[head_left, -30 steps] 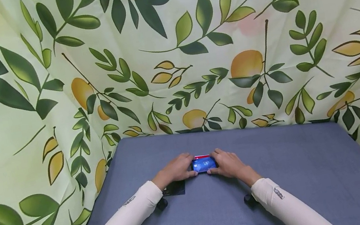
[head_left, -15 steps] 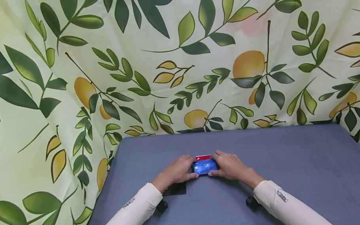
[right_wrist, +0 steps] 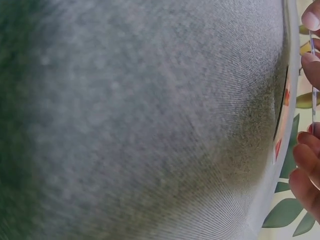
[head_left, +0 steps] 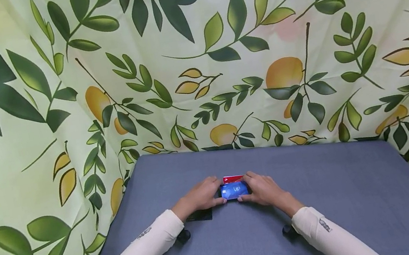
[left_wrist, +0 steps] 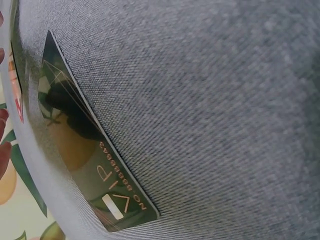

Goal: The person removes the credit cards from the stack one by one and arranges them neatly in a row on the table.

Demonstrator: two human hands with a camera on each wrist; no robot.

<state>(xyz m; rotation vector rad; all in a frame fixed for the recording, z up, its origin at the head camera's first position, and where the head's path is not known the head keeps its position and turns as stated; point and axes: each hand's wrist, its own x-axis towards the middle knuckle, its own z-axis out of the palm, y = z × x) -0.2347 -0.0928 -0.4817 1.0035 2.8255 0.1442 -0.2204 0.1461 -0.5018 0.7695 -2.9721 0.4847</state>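
Both hands pinch a blue card marked VIP (head_left: 234, 190) by its two ends, thumbs on the near side. My left hand (head_left: 201, 194) has its left end and my right hand (head_left: 263, 188) its right end. In the right wrist view the blue card (right_wrist: 314, 107) appears edge-on, raised off the cloth. Behind it lies a red and white card (head_left: 233, 178), partly covered by the blue one in the head view. A glossy black VIP card (left_wrist: 82, 145) lies flat under the left wrist, mostly hidden by that hand in the head view.
Grey-blue cloth (head_left: 335, 195) covers the table. A leaf-and-fruit patterned curtain (head_left: 234, 63) stands behind the table and along its sides. Small black devices (head_left: 289, 232) sit under both wrists.
The blue card has come slightly nearer with both hands, and a little more of the red card shows behind it. The view has shifted slightly.
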